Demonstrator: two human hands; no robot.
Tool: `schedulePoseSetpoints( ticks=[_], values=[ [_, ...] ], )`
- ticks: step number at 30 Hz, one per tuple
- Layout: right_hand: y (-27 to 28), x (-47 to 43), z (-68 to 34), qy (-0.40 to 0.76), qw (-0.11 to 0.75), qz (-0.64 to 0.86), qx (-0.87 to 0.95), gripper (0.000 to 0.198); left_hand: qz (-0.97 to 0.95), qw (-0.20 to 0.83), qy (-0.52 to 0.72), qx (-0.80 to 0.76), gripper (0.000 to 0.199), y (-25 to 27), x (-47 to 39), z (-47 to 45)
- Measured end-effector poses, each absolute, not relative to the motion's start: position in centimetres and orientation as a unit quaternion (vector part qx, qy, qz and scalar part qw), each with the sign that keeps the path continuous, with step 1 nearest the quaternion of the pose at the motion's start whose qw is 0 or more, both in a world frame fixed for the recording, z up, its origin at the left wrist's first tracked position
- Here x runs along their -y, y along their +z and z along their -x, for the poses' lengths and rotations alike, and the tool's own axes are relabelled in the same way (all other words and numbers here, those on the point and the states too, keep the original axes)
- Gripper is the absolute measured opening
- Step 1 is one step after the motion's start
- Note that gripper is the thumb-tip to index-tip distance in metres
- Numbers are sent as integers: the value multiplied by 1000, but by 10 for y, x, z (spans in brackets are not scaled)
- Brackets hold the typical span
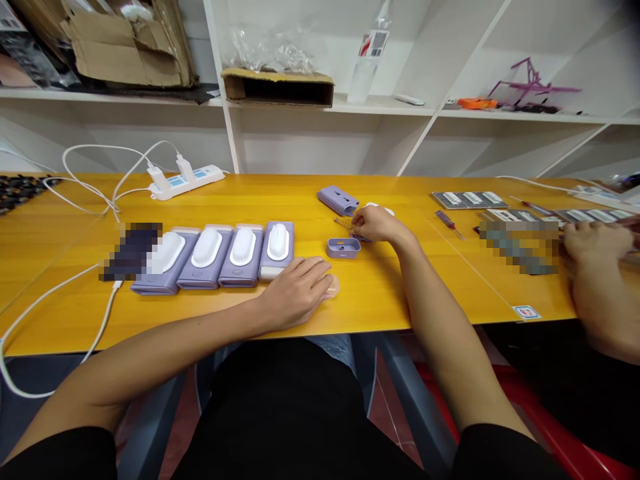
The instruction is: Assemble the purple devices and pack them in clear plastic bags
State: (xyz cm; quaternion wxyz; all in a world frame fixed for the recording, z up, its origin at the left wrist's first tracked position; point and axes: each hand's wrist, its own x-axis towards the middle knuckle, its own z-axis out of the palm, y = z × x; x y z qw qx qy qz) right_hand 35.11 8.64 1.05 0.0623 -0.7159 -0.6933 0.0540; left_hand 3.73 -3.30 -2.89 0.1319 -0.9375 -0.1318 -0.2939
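Note:
My left hand (300, 290) rests low on the table, fingers curled together round the edge of a small pale round disc (333, 287). To the right, my right hand (379, 223) pinches at a small lavender plastic part (362, 237), mostly hidden under the fingers. By those fingertips lies a brownish perforated strip (343, 223). A lavender open cap (343, 248) sits between my hands. Behind it is a lavender hollow housing (339, 199), and a white piece (381, 209) shows partly behind my right hand. Left of my left hand, several lavender housings with white oval pieces (278, 241) stand in a row.
A blurred dark object (133, 251) lies by the row, with a white cable (107, 313) below. A power strip (187, 181) is at the back left. On the right are a screwdriver (450, 224), a grey tray (469, 200) and another person's hand (597, 241). White shelves (300, 143) stand behind.

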Motion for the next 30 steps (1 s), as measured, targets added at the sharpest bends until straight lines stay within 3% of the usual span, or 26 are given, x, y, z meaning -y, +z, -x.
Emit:
schedulePoseSetpoints(
  ticks=[4, 10, 14, 20, 30],
  values=[
    [18, -80, -355, 52, 103, 706, 699, 36, 938, 125, -294, 135, 30, -29, 33, -37],
    [24, -76, -363, 81, 160, 702, 689, 24, 940, 117, -293, 131, 27, -28, 33, -36],
    [26, -74, -368, 101, 95, 695, 705, 23, 941, 112, -287, 137, 29, -27, 33, -35],
    [24, -72, -360, 94, -13, 686, 721, 39, 944, 117, -274, 143, 27, -27, 34, -35],
    [17, -77, -345, 52, -74, 699, 709, 17, 939, 127, -289, 135, 30, -26, 32, -36]
  ],
)
